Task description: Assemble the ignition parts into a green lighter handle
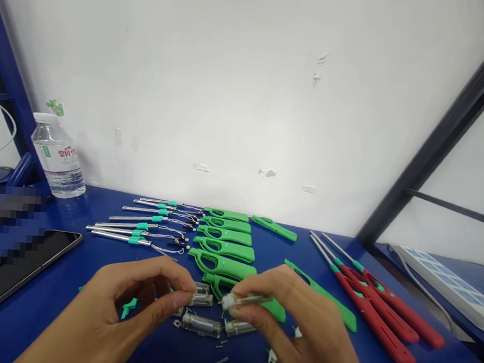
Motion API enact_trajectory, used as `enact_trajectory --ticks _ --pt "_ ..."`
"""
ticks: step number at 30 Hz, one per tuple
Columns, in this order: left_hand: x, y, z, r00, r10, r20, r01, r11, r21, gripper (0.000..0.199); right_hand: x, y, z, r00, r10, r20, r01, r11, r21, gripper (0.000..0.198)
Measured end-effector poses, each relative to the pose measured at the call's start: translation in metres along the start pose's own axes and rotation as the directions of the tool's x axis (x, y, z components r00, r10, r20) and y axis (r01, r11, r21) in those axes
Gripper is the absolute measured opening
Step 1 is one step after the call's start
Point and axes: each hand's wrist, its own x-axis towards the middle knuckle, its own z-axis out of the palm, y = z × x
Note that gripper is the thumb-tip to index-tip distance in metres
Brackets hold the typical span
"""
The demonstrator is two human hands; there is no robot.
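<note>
Clear plastic tube (247,300) is being pinched in your right hand (294,318); your left hand (125,306) is pinching another clear part (199,299). Keep both level above the worktop (50,312) while aligning.

The desk (78,214) has a smooth blue surface with a slight sheen. The green handle shells (225,235) look like moulded plastic, fairly matt; the red lighters (382,310) are the same kind of plastic, with thin bright metal tubes. The loose rods (118,225) are shiny metal with teal plastic collars. The small cylinders (201,323) between the hands are clear, glossy plastic. The water bottle (59,160) is clear ribbed plastic with a paper-like label. The tablet (16,271) shows a glossy black screen.
</note>
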Motion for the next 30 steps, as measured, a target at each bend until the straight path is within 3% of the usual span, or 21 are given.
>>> enact_trajectory --ticks 9,18,26,30 --pt "-0.016 -0.022 -0.007 0.999 -0.040 0.023 0.040 0.999 -0.026 0.040 0.004 0.006 0.017 0.996 -0.065 0.060 0.066 0.998 -0.016 0.005" --pt "0.002 -0.003 0.001 0.999 -0.055 0.002 0.055 0.998 -0.024 0.051 0.006 0.003 0.018 0.995 -0.097 0.032 0.098 0.995 -0.026 0.007" --pt "-0.018 -0.022 -0.007 0.992 -0.124 0.029 0.125 0.991 -0.037 0.044 0.007 0.005 0.015 0.997 -0.076 0.021 0.076 0.997 -0.020 0.006" --pt "-0.014 -0.018 -0.007 0.992 -0.116 0.043 0.118 0.992 -0.054 0.047 0.009 0.005 0.016 0.996 -0.090 0.019 0.090 0.996 -0.024 0.003"
